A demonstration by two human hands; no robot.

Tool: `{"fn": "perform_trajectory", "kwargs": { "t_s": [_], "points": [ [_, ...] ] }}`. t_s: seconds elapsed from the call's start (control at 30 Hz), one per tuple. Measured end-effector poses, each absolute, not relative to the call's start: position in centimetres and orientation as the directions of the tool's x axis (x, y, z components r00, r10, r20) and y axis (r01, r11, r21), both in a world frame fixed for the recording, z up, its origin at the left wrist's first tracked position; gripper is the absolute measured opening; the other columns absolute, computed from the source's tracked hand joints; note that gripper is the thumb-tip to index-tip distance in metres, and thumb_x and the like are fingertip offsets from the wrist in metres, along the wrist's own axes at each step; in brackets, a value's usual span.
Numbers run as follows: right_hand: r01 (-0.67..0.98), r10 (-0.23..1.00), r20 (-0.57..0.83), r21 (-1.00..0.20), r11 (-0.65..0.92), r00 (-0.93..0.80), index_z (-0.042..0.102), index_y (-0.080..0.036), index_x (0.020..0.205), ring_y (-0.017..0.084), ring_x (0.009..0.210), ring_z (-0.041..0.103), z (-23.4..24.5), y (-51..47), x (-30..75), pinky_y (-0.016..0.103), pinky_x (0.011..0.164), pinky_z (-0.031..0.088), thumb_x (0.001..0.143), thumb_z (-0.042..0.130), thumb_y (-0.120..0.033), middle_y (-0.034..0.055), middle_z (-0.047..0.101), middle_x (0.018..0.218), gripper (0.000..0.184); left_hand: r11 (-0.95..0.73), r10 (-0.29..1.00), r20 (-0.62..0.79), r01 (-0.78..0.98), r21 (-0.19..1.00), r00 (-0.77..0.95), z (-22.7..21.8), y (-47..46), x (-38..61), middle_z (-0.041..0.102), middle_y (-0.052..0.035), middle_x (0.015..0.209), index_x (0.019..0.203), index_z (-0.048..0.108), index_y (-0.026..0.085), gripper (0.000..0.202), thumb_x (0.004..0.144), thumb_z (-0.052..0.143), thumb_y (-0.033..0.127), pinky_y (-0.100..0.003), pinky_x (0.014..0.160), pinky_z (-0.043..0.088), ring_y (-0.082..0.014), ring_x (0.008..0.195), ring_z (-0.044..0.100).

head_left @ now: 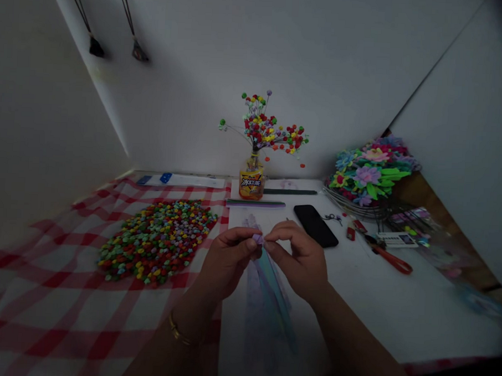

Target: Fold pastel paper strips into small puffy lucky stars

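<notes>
Between my fingertips is a small purple folded paper piece, a lucky star [257, 240] by its look. My left hand [225, 264] pinches it between thumb and forefinger. Thumb and forefinger of my right hand [300, 259] close on its right edge; the exact grip is too small to make out. Under both hands lie long pastel paper strips [271, 291] in blue, green and purple, partly in a clear sleeve. Left of my hands, a big heap of colourful folded paper stars [161, 239] spreads over the red-and-white checked cloth [63, 296].
A bottle [252, 180] holding stems of colourful stars stands at the back. Thin strips [256, 204] lie before it. To the right are a black phone [316, 225], orange-handled pliers [393, 261], a card [397, 240] and a bunch of fuzzy flowers [368, 175]. Walls bound the table.
</notes>
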State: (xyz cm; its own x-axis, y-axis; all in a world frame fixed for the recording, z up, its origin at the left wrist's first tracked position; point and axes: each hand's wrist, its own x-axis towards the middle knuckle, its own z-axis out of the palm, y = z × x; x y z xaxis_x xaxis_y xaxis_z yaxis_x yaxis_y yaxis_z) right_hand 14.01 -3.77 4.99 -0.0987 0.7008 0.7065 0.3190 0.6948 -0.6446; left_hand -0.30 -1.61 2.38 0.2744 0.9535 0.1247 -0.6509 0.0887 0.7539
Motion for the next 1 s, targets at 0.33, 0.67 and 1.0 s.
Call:
{"fn": "perform_trajectory", "kwargs": {
  "t_s": [0.33,0.67,1.0],
  "points": [
    [0.142,0.947,0.306,-0.938,0.317,-0.097,0.057,-0.018,0.070,0.011,0.064,0.050,5.48,-3.96,14.24,0.024,0.061,0.039,0.075,0.060,-0.026,-0.0026,0.055,0.065,0.010,0.007,0.953,0.173,-0.590,0.807,0.248,2.50,-1.68,-0.15,0.061,0.0004,0.054,0.073,0.072,0.018,0.014,0.059,0.075,0.018,-0.022,0.055,0.041,-0.0084,0.054,0.053],
    [-0.078,0.985,0.072,-0.995,0.060,-0.156,0.057,-0.016,0.061,0.006,0.052,0.043,5.78,-3.62,14.49,0.021,0.053,0.034,0.066,0.065,-0.021,-0.0054,0.051,0.056,0.010,-0.060,0.949,0.193,-0.455,0.889,0.251,2.38,-1.68,-0.44,0.064,0.0007,0.057,0.071,0.072,0.018,0.016,0.056,0.076,0.016,-0.020,0.053,0.042,-0.0072,0.053,0.052],
    [-0.049,0.952,0.292,-0.956,0.289,-0.090,0.060,-0.018,0.069,0.012,0.062,0.057,5.45,-3.84,14.17,0.027,0.063,0.045,0.069,0.069,-0.027,-0.0020,0.061,0.063,0.013,-0.010,0.933,0.208,-0.559,0.829,0.293,2.68,-1.72,-0.48,0.064,0.0002,0.055,0.071,0.071,0.018,0.016,0.056,0.076,0.014,-0.022,0.050,0.042,-0.0085,0.050,0.054]
  ]
}}
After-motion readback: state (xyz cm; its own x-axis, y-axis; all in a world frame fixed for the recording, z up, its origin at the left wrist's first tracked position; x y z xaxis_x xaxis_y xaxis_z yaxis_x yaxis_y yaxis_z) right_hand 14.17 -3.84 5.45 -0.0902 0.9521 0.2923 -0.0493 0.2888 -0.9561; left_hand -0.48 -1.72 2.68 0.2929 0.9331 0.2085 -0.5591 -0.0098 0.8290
